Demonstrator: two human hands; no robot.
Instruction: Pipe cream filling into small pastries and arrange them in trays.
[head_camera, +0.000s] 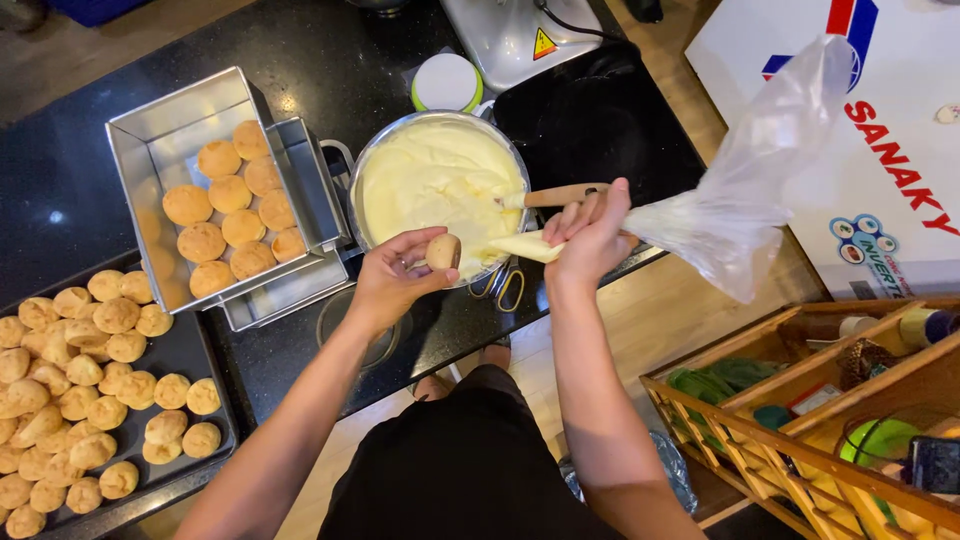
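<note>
The left hand (392, 280) pinches a little round puff (443, 251) in its fingers over the cream bowl (372, 165), and the right hand (590, 235) squeezes the piping bag (735, 190), its tip pointing left, just beside the puff

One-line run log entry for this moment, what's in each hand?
left hand: holds puff | right hand: grips piping bag, tip at puff | cream bowl behind | metal tray left
</note>
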